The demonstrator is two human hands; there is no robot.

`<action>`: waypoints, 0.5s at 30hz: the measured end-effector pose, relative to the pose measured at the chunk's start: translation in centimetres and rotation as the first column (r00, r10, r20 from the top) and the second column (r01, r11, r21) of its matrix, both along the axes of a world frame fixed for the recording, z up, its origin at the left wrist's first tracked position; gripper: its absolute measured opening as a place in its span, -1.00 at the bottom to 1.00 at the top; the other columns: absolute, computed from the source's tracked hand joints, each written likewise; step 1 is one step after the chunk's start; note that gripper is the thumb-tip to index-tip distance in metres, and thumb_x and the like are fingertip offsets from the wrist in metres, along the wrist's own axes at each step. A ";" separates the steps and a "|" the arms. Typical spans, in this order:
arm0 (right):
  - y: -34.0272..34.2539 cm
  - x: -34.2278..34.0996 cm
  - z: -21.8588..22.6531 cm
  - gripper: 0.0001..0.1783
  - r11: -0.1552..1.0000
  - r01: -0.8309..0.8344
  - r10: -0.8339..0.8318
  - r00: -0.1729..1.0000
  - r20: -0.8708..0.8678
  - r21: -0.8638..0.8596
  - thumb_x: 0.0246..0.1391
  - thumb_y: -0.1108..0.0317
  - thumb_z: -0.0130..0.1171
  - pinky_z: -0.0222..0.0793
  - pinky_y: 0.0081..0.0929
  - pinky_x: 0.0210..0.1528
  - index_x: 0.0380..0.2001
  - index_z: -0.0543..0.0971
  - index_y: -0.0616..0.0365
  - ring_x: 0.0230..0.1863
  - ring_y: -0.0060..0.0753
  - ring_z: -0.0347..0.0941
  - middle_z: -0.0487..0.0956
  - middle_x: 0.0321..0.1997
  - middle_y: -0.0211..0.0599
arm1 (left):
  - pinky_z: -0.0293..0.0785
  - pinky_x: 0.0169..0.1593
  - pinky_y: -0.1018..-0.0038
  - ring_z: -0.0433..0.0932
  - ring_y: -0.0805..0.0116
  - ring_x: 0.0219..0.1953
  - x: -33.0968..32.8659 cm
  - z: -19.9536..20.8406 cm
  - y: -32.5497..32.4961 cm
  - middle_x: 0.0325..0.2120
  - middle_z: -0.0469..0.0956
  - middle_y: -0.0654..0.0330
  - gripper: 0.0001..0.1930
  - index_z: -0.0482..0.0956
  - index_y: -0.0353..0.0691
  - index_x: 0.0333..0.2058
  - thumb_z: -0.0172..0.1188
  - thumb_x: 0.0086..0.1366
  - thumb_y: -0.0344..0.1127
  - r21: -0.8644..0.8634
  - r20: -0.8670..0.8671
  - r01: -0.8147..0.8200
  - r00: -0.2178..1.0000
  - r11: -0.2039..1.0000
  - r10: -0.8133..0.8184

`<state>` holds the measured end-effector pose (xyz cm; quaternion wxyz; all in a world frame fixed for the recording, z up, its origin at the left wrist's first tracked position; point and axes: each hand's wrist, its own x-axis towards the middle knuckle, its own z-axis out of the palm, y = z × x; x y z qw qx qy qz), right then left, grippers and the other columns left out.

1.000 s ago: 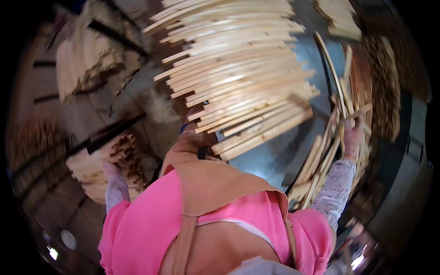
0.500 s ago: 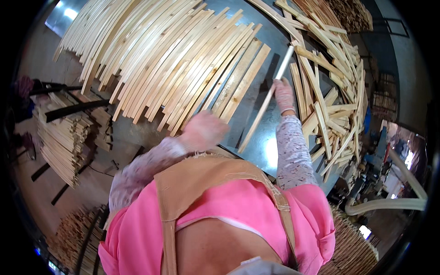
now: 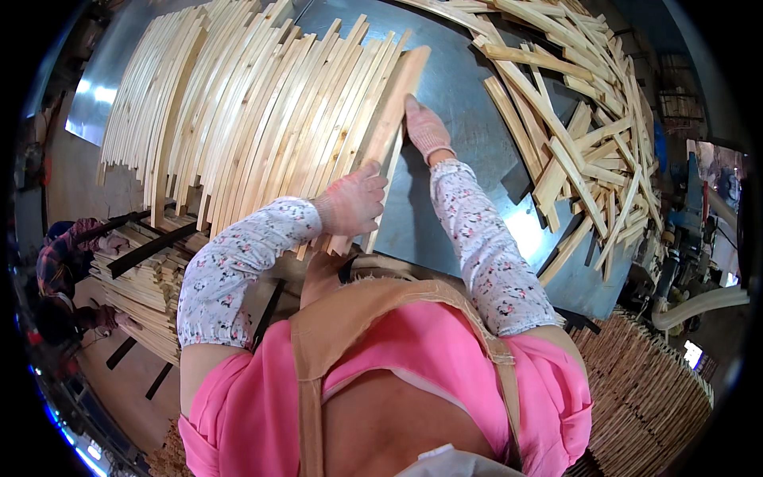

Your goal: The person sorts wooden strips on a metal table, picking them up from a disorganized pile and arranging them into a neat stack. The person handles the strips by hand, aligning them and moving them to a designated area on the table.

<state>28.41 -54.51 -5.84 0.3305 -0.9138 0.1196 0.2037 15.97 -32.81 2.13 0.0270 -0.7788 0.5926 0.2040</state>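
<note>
Pale wooden strips point(image 3: 262, 119) lie side by side in a long row on a grey metal table point(image 3: 469, 135). At the row's right end, a wider board point(image 3: 395, 99) stands out. My left hand point(image 3: 352, 203), in a pinkish glove, is closed over the near part of this end of the row, with its fingers wrapped across the board. Farther up, my gloved right hand point(image 3: 427, 129) is closed at the board's right side, thumb pointing away from me. A thin strip point(image 3: 391, 179) runs between the two hands; the right fingers' undersides are hidden.
Loose wooden strips point(image 3: 588, 159) lie in a jumbled pile on the table's right side. Stacked strips point(image 3: 143, 298) stand at lower left, near a person in a plaid sleeve point(image 3: 70, 246). Another stack point(image 3: 648, 381) is at lower right, below a pale hose point(image 3: 699, 310).
My right hand has moved left with the thin strip, from near the jumbled pile to the end of the row. My left hand has closed on the board there.
</note>
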 end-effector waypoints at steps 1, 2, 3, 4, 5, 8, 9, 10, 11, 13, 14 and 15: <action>0.8 0.0 0.7 -0.05 0.999 0.034 -0.034 0.999 -0.008 0.005 0.43 -0.41 -0.28 0.34 0.07 0.41 0.27 0.57 0.31 0.37 0.39 0.46 0.57 0.31 0.34 | 0.08 0.51 -0.08 0.51 0.19 0.07 -0.4 -1.0 0.9 -0.14 0.64 0.27 -0.61 0.76 -0.08 -0.26 0.20 0.36 0.11 -0.222 0.015 -0.069 0.997 0.972 0.074; 1.6 -0.1 1.4 -0.03 0.998 0.065 -0.065 0.998 -0.016 0.010 0.43 -0.42 -0.28 0.34 0.07 0.42 0.29 0.56 0.32 0.37 0.38 0.47 0.57 0.31 0.35 | 0.11 0.50 -0.11 0.52 0.19 0.08 -1.0 -2.8 2.0 -0.16 0.62 0.24 -0.66 0.73 -0.09 -0.27 0.23 0.31 0.06 -0.434 0.014 -0.131 0.988 0.891 0.152; 2.2 0.0 1.6 -0.02 0.995 0.099 -0.098 0.995 -0.019 0.017 0.43 -0.44 -0.28 0.34 0.06 0.42 0.30 0.55 0.32 0.37 0.38 0.47 0.57 0.31 0.35 | 0.14 0.48 -0.13 0.52 0.18 0.09 -1.2 -3.3 2.8 -0.19 0.60 0.22 -0.70 0.70 -0.09 -0.28 0.26 0.26 0.01 -0.623 0.002 -0.175 0.974 0.763 0.226; 2.5 -0.1 1.8 0.03 0.994 0.099 -0.096 0.994 -0.046 0.049 0.39 -0.49 -0.25 0.34 0.04 0.43 0.33 0.53 0.33 0.38 0.35 0.48 0.58 0.32 0.33 | 0.21 0.46 -0.18 0.53 0.15 0.08 -1.6 -3.9 3.0 -0.24 0.53 0.20 -0.75 0.61 -0.08 -0.32 0.28 0.25 -0.04 -0.616 -0.065 -0.233 0.967 0.752 0.247; 2.7 -0.5 1.5 0.03 0.992 0.108 -0.107 0.994 -0.018 0.072 0.38 -0.49 -0.20 0.34 0.04 0.44 0.34 0.53 0.32 0.38 0.34 0.49 0.59 0.32 0.34 | 0.25 0.45 -0.14 0.53 0.14 0.12 -1.5 -3.8 3.0 -0.20 0.55 0.19 -0.74 0.62 -0.09 -0.27 0.31 0.24 -0.05 -0.558 -0.098 -0.242 0.969 0.794 0.227; 4.9 -1.3 1.0 -0.09 0.973 0.135 -0.138 0.990 0.004 0.187 0.28 -0.34 0.12 0.38 0.00 0.42 0.32 0.53 0.30 0.33 0.31 0.55 0.65 0.22 0.34 | 0.50 0.34 0.09 0.57 0.11 0.12 -2.0 -3.0 2.4 -0.20 0.58 0.14 -0.73 0.59 -0.13 -0.29 0.38 0.19 -0.11 -0.399 -0.288 -0.411 0.905 0.820 0.313; 5.4 -1.5 1.0 -0.14 0.969 0.161 -0.163 0.987 -0.003 0.185 0.27 -0.26 0.17 0.40 -0.03 0.41 0.31 0.53 0.29 0.31 0.32 0.57 0.66 0.20 0.33 | 0.53 0.29 0.12 0.58 0.09 0.07 -2.3 -3.3 2.5 -0.23 0.56 0.14 -0.74 0.58 -0.15 -0.30 0.38 0.18 -0.13 -0.502 -0.275 -0.419 0.907 0.757 0.319; 5.9 -1.6 1.2 -0.19 0.966 0.184 -0.186 0.983 -0.010 0.184 0.26 -0.19 0.22 0.42 -0.05 0.39 0.31 0.54 0.29 0.28 0.32 0.59 0.68 0.17 0.32 | 0.57 0.24 0.15 0.59 0.06 0.02 -2.6 -3.7 2.8 -0.26 0.54 0.13 -0.75 0.57 -0.16 -0.31 0.38 0.18 -0.16 -0.598 -0.262 -0.420 0.907 0.683 0.329; 6.2 -1.9 0.9 -0.23 0.960 0.215 -0.215 0.976 -0.022 0.181 0.25 -0.11 0.27 0.44 -0.08 0.37 0.30 0.55 0.28 0.26 0.32 0.60 0.70 0.14 0.31 | 0.60 0.19 0.18 0.60 0.03 -0.02 -2.9 -4.0 3.1 -0.29 0.53 0.12 -0.76 0.56 -0.18 -0.32 0.38 0.18 -0.19 -0.683 -0.252 -0.411 0.908 0.603 0.334; 5.4 -2.6 0.3 -0.34 0.879 0.236 -0.254 0.967 -0.012 0.414 0.28 0.04 0.27 0.54 -0.16 0.22 0.26 0.56 0.33 0.09 0.15 0.70 0.75 0.05 0.11 | 0.60 0.16 0.17 0.61 -0.05 -0.06 -4.0 -4.3 5.9 -0.26 0.56 0.08 -0.78 0.58 -0.22 -0.27 0.36 0.16 -0.27 -0.743 -0.333 -0.588 0.739 0.320 0.585; 4.5 -2.9 -0.4 -0.37 0.802 0.294 -0.303 0.950 -0.070 0.519 0.31 0.03 0.26 0.56 -0.15 0.20 0.23 0.57 0.33 0.06 0.10 0.70 0.75 0.04 0.07 | 0.61 0.15 0.17 0.61 -0.09 -0.08 -4.6 -4.3 8.1 -0.25 0.57 0.05 -0.78 0.59 -0.25 -0.25 0.36 0.15 -0.32 -0.756 -0.382 -0.634 0.630 0.164 0.675; 3.7 -3.2 -1.4 -0.40 0.710 0.346 -0.343 0.931 -0.129 0.614 0.33 0.03 0.25 0.57 -0.13 0.17 0.19 0.59 0.34 0.04 0.05 0.70 0.75 0.03 0.03 | 0.60 0.15 0.17 0.63 -0.08 -0.05 -5.4 -5.0 11.0 -0.18 0.61 0.01 -0.77 0.61 -0.27 -0.19 0.34 0.18 -0.36 -0.620 -0.400 -0.779 0.419 0.096 0.815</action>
